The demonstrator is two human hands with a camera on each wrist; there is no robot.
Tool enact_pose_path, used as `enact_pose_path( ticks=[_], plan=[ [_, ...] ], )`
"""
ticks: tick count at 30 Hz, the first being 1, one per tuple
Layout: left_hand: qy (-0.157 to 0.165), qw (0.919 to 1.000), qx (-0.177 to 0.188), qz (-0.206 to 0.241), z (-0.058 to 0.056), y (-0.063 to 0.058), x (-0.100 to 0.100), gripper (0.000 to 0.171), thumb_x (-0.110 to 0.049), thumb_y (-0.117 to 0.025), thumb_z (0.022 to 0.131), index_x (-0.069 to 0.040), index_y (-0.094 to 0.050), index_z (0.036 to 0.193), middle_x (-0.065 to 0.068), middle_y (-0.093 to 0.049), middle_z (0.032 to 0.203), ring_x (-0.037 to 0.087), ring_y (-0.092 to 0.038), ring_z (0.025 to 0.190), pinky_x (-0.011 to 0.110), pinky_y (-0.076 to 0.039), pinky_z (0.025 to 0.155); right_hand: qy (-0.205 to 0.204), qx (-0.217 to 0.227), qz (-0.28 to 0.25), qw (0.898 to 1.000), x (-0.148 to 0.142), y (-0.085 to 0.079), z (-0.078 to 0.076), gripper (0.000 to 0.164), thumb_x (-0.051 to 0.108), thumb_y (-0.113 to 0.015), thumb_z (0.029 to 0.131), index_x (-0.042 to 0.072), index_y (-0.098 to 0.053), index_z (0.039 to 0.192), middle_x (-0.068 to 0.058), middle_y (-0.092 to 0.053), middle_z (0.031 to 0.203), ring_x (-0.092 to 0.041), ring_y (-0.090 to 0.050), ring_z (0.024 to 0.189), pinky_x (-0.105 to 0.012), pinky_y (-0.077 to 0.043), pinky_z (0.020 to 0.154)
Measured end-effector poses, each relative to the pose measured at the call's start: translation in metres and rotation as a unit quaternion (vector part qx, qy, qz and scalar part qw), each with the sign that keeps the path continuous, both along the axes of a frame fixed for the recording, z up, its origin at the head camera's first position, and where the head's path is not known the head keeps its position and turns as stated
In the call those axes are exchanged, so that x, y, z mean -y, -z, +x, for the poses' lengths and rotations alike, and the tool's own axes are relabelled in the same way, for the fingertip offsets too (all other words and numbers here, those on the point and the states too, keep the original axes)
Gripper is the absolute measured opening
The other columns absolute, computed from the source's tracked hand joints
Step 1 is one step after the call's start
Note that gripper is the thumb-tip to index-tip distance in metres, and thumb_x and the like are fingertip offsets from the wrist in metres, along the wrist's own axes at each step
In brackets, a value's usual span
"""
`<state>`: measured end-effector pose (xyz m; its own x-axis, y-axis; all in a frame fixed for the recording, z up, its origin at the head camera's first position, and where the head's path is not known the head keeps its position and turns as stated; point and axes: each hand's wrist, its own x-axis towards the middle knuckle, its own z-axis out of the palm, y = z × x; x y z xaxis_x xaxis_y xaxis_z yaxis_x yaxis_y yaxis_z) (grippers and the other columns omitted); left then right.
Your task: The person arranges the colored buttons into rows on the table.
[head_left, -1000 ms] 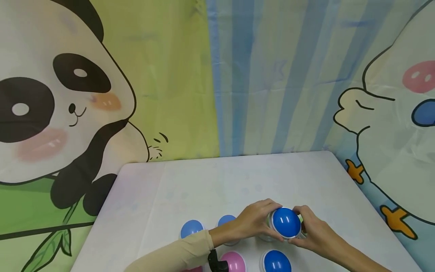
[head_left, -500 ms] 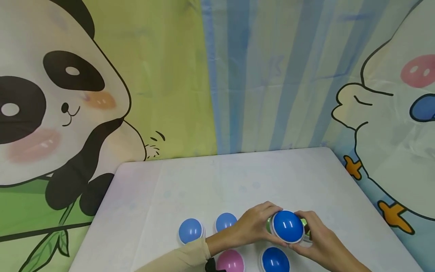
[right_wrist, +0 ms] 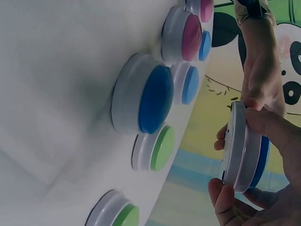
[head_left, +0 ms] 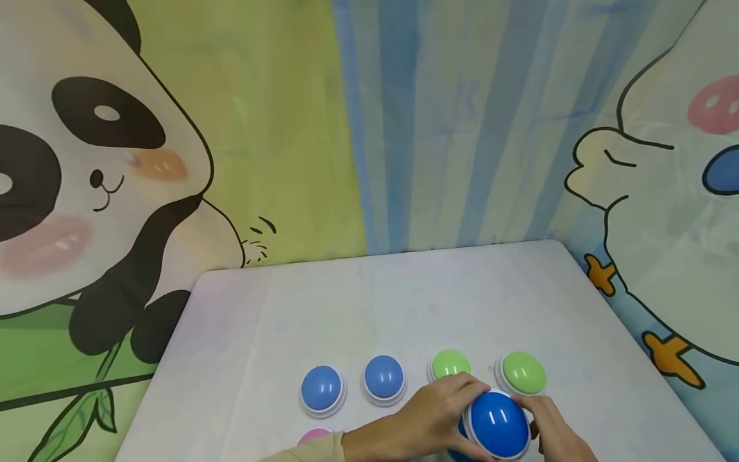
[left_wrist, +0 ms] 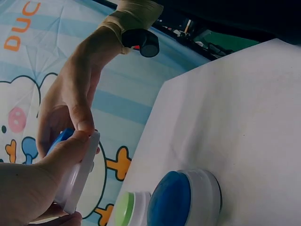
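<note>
Both hands hold a round push button with a blue dome (head_left: 499,425) and a white base, lifted above the table. My left hand (head_left: 433,418) grips its left rim, my right hand (head_left: 557,435) its right rim. In the right wrist view, the held button's white base (right_wrist: 240,150) faces the table side, with thumb and fingers of both hands at its edge. Below the held one, another blue button (right_wrist: 155,99) stands on the table, largely hidden in the head view. Behind the hands stand two buttons with green domes, one left (head_left: 451,364) and one right (head_left: 524,373).
Two lighter blue buttons, one outer (head_left: 321,388) and one inner (head_left: 383,376), stand left of the hands on the white table (head_left: 346,308). Pink buttons, one showing clearly (right_wrist: 192,37), stand nearer the person. A cartoon-printed curtain (head_left: 288,128) borders the table's far edge.
Both hands have drawn the held blue button nearer the person, lower in the head view. Both green buttons now show behind the hands. The head view has shifted slightly.
</note>
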<state>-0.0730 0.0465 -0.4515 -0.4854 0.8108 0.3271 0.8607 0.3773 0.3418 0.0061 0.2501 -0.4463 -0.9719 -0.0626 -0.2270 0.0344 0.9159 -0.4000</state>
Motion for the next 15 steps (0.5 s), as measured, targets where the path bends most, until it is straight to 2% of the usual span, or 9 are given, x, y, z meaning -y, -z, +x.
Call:
enact_pose_path(
  ticks=[4, 7, 12, 15],
  plan=[
    [0.010, 0.9997, 0.014, -0.016, 0.003, -0.001, -0.004, 0.081, -0.065, -0.066, 0.067, -0.018, -0.045, 0.129, -0.009, -0.052, 0.118, -0.005, -0.051, 0.104, 0.003, -0.041, 0.088, 0.006, 0.038, 0.000, 0.999, -0.007, 0.005, 0.004, 0.107, 0.064, -0.075, 0.055, 0.009, -0.027, 0.132, -0.011, -0.038, 0.120, -0.009, -0.046, 0.079, -0.014, -0.042, 0.057],
    [0.016, 0.9993, 0.016, -0.030, 0.004, -0.001, -0.014, 0.080, -0.065, -0.065, 0.069, -0.018, -0.044, 0.129, -0.009, -0.053, 0.118, -0.005, -0.051, 0.103, 0.003, -0.041, 0.087, 0.013, 0.059, -0.003, 0.998, -0.017, 0.007, 0.004, 0.106, 0.061, -0.076, 0.058, 0.007, -0.024, 0.133, -0.013, -0.037, 0.121, -0.011, -0.045, 0.080, -0.015, -0.041, 0.056],
    [0.000, 0.9980, -0.029, -0.057, 0.004, 0.001, -0.043, 0.079, -0.072, -0.060, 0.067, -0.018, -0.048, 0.124, -0.010, -0.055, 0.112, -0.005, -0.053, 0.096, 0.004, -0.044, 0.081, 0.042, 0.091, -0.011, 0.995, -0.039, 0.010, 0.001, 0.109, 0.056, -0.078, 0.057, 0.003, -0.022, 0.134, -0.018, -0.036, 0.123, -0.015, -0.046, 0.082, -0.021, -0.045, 0.059],
    [-0.003, 0.9969, -0.034, -0.071, 0.005, 0.002, -0.063, 0.079, -0.073, -0.058, 0.067, -0.018, -0.049, 0.123, -0.010, -0.056, 0.111, -0.006, -0.054, 0.094, 0.005, -0.046, 0.077, 0.064, 0.111, -0.017, 0.992, -0.053, 0.012, 0.000, 0.113, 0.055, -0.079, 0.056, -0.001, -0.020, 0.134, -0.024, -0.033, 0.125, -0.016, -0.048, 0.084, -0.026, -0.049, 0.062]
  ],
)
